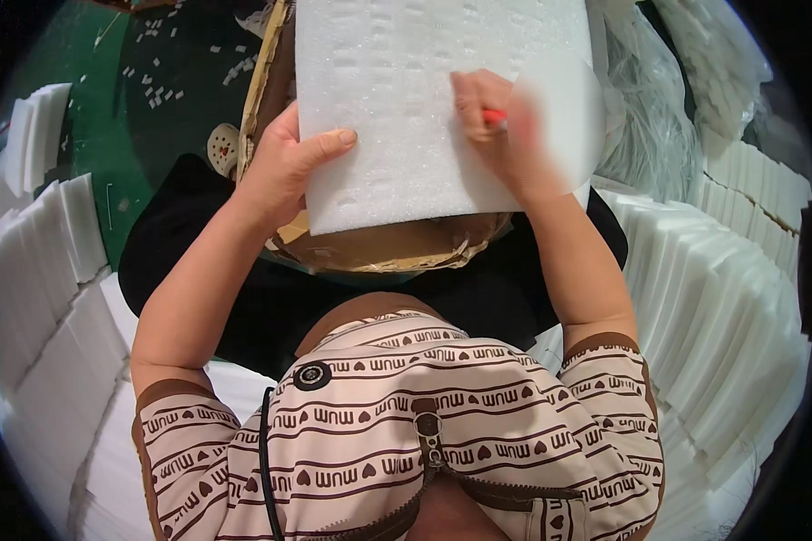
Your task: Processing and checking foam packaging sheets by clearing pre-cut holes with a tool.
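Note:
A white foam sheet [383, 171], with rows of small cut marks, lies across an open cardboard box [370, 257] in front of me. My left hand [302, 158] grips its left edge, thumb on top and fingers hidden underneath. Over the right part of the sheet, my right hand [496, 126] is closed in a fist. A small red object [493, 116] pokes out of that fist; its kind does not show. A pale, smeared round patch covers part of this hand and the sheet beside it.
Stacked white foam sheets [708, 307] stand at my right, and more foam stacks [36, 243] at my left. Clear plastic bags [645, 117] lie at the far right. Small white foam bits [158, 95] litter the green floor [104, 86], near a pale clog [223, 150].

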